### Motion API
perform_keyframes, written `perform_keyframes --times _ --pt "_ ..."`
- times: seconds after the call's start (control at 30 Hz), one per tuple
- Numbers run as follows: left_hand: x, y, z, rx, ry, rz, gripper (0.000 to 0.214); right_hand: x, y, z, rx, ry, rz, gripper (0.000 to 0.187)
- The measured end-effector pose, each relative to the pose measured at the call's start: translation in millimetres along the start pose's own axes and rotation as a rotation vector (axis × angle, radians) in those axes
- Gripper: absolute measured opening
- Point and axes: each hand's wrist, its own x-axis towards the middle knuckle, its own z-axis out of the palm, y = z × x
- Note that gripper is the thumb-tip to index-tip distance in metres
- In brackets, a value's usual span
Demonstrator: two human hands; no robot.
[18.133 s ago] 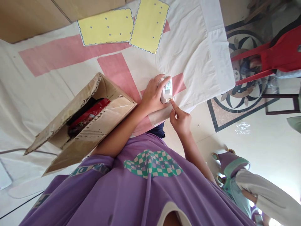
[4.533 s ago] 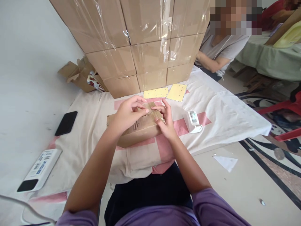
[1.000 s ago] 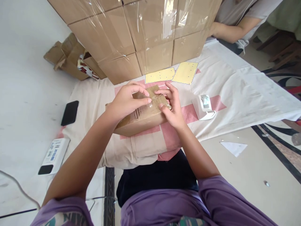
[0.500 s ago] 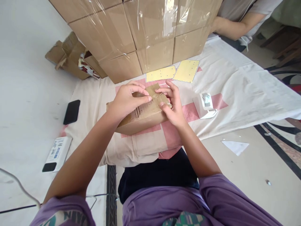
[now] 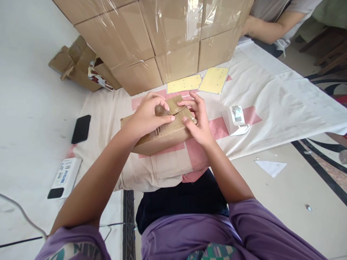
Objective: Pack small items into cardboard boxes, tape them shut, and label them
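Head view, one moment. Small cardboard box (image 5: 162, 131) is lying on the pink-and-white cloth (image 5: 271, 97) spread over the floor, directly in front of the person's lap, w/ its long axis running left–right and tilting slightly up toward the right. Top flaps are meeting at a seam approx. mid-box.

Left hand (image 5: 148, 117) is resting on the box's top from the left, fingers curling down and pressing on a crumpled bit of clear tape or film at the seam; the grip is closing on it, thumb pointing right. Right hand (image 5: 197, 121) is coming in from the right end, fingers half-spreading, index and thumb tips touching the flap edge just beside the left thumb; whether it is pinching anything cannot be told. Both hands are on the box, so neither is nearer; the seam is lying between the two grips.

Surroundings: white label printer (image 5: 235, 121) is standing on the cloth just right of the right hand, apart from the box. Two yellow sheets (image 5: 200, 81) are lying beyond the box, near the film-wrapped stack of cartons (image 5: 162, 36). Black phone (image 5: 80, 129) and a white flat device (image 5: 65, 177) are lying well left. An open torn carton (image 5: 81, 66) is sitting far left. Another person's arm (image 5: 265, 30) is showing at upper right.
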Motion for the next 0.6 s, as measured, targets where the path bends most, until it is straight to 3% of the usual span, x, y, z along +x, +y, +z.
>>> perform_keyframes --times 0.17,0.6 --pt "0.7 -2.5 0.0 0.013 -0.034 0.007 0.023 0.2 0.1 0.3 0.009 -0.001 0.002 0.069" --pt "-0.1 -3.1 4.4 0.053 0.017 0.005 0.020 1.4 -0.8 0.7 0.001 -0.005 -0.025 0.066"
